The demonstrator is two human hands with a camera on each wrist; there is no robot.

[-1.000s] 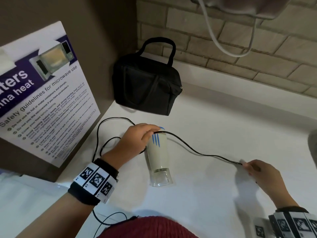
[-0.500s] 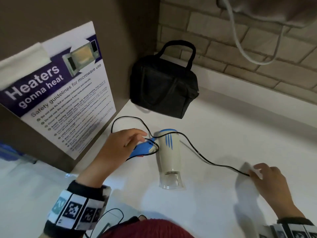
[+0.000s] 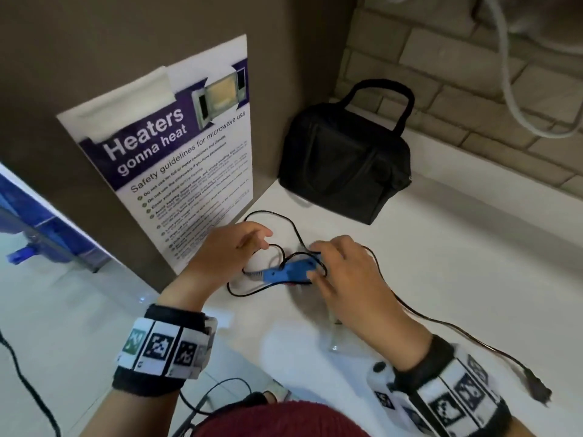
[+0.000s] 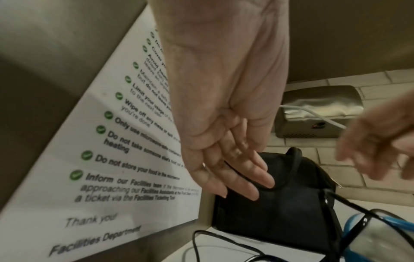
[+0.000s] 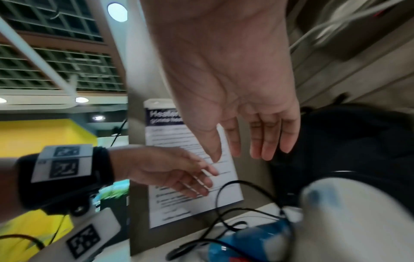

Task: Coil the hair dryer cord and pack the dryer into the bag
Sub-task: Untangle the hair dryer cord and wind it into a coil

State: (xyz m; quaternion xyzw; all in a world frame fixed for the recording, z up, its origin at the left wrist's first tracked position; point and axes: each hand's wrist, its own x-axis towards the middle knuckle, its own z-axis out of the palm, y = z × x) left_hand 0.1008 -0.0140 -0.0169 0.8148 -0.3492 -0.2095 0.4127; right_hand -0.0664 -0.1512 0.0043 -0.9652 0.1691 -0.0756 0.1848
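While the cord (image 3: 268, 216) sprawls uncoiled at frame centre, both your grips, left hand (image 3: 233, 247) and right hand (image 3: 344, 272), hover slack-fingered over the dryer (image 3: 293, 272); the bag (image 3: 344, 159) waits closed, upper right.

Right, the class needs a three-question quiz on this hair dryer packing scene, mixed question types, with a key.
1. True or false: the hair dryer is already inside the black bag.
2. Where does the cord's plug lie? A on the white counter; B inside the bag; C in a wall socket.
3. Fill in: the poster headline reads "Heaters gonna ____".
Key: 1 false; 2 A; 3 heat.
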